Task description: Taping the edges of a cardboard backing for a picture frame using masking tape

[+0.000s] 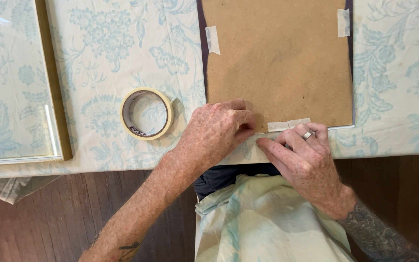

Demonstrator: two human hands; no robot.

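A brown backing board (280, 58) lies flat on a dark sheet, held by strips of pale masking tape at its left (212, 40) and right (343, 22) edges. My left hand (214, 133) rests curled on the board's near left corner, fingertips pressing at its lower edge. My right hand (302, 162), with a ring on one finger, presses a strip of masking tape (288, 124) along the board's near edge. A roll of masking tape (147, 113) lies just left of my left hand.
A pale blue floral cloth (112, 43) covers the table and hangs over its near edge onto my lap. A gold-edged frame with glass (56, 97) lies at the far left. Dark wooden floor (54, 223) shows below.
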